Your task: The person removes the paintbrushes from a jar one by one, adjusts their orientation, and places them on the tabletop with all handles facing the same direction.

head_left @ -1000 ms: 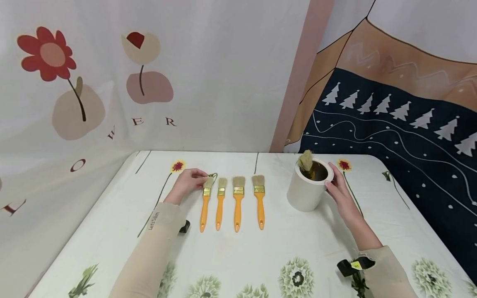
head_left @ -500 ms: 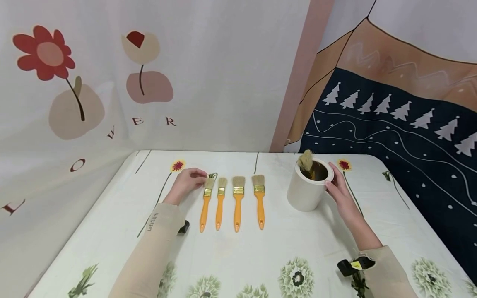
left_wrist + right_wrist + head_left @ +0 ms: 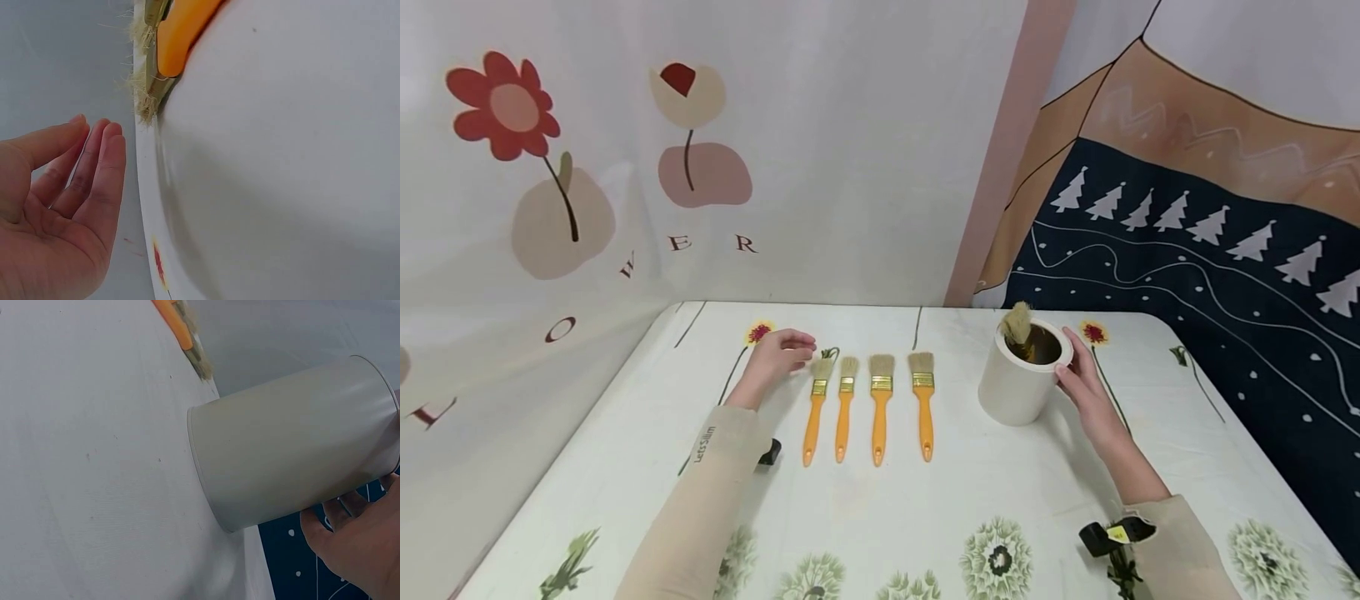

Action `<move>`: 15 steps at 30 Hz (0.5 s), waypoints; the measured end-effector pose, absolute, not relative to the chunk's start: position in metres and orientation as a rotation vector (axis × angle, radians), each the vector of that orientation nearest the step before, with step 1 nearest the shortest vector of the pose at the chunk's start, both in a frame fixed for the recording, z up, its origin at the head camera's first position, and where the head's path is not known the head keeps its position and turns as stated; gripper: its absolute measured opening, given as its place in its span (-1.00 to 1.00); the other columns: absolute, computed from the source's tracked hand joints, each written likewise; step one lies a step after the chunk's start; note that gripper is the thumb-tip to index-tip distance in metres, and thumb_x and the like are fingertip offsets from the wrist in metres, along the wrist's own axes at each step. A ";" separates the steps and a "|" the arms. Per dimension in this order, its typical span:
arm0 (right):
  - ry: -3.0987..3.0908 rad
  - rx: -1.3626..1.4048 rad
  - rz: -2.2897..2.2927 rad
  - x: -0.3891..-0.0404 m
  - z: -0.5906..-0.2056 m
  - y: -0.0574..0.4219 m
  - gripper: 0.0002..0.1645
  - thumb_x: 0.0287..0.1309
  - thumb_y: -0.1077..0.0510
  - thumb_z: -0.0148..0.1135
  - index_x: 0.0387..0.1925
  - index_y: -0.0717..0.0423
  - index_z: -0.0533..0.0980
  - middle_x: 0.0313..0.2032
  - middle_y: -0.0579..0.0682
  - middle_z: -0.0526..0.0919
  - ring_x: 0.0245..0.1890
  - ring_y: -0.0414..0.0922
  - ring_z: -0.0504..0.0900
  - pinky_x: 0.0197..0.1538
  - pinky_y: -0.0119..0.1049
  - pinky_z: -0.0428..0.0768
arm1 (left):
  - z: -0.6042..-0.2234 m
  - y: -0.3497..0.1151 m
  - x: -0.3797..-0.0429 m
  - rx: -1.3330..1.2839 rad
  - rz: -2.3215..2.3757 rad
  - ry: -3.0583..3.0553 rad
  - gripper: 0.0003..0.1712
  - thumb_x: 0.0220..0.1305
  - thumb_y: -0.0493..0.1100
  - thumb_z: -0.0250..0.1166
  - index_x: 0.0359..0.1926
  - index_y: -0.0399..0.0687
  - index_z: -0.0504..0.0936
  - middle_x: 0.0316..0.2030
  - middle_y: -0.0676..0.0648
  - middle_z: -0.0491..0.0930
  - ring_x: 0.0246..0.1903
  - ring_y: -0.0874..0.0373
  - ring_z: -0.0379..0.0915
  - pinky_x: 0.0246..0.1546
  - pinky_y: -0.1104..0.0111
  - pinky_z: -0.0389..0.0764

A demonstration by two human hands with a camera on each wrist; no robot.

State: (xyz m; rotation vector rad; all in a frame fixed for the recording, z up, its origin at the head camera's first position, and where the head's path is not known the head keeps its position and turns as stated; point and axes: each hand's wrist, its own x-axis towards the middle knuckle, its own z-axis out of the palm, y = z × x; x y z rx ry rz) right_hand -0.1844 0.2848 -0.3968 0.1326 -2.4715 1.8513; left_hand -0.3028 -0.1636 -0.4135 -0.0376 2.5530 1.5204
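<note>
Several paintbrushes with orange handles lie in a row on the table, bristles pointing away from me. My left hand [image 3: 772, 360] hovers just left of the bristles of the leftmost paintbrush [image 3: 814, 421], holding nothing; in the left wrist view its thumb and fingers are apart and loosely bent. A white cylindrical pot [image 3: 1011, 387] stands upright to the right of the row. Bristles of another paintbrush [image 3: 1018, 325] stick up over its left rim; the handle is hidden inside. My right hand [image 3: 1088, 396] holds the pot's right side near the rim, its fingers partly hidden behind it.
A white tablecloth [image 3: 880, 508] printed with flowers covers the table. Behind it hangs a pale curtain [image 3: 850, 167] with flower prints, and a dark blue cloth [image 3: 1187, 275] with white trees is at the right. Black wrist cameras [image 3: 1116, 533] sit on both sleeves.
My left hand has drawn back slightly left and up from the leftmost paintbrush's bristles, and its fingers have loosened. My right hand and the pot have stayed in place.
</note>
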 end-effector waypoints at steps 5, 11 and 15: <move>-2.478 0.127 1.855 -0.184 -0.397 0.284 -0.21 0.57 -0.10 -0.22 0.60 -0.12 -0.29 0.60 0.13 -0.22 0.59 0.16 -0.19 0.50 0.36 -0.03 | -0.413 -0.163 -0.303 -0.041 1.525 2.558 -0.66 0.43 -0.25 0.20 0.17 -0.25 0.55 0.14 -0.28 0.58 0.10 -0.08 0.56 0.18 0.16 0.63; -2.483 0.127 1.850 -0.184 -0.397 0.285 -0.23 0.57 -0.10 -0.23 0.60 -0.17 -0.28 0.60 0.12 -0.23 0.59 0.13 -0.18 0.52 0.31 0.00 | -0.409 -0.161 -0.301 -0.011 1.545 2.572 -0.65 0.43 -0.26 0.19 0.18 -0.24 0.55 0.13 -0.28 0.59 0.09 -0.08 0.57 0.17 0.16 0.63; -2.474 0.133 1.854 -0.184 -0.398 0.286 -0.23 0.57 -0.10 -0.22 0.60 -0.20 -0.27 0.60 0.13 -0.24 0.59 0.12 -0.17 0.58 0.01 0.09 | -0.406 -0.160 -0.301 -0.006 1.559 2.570 -0.65 0.43 -0.26 0.20 0.18 -0.24 0.55 0.12 -0.28 0.59 0.09 -0.09 0.58 0.16 0.16 0.64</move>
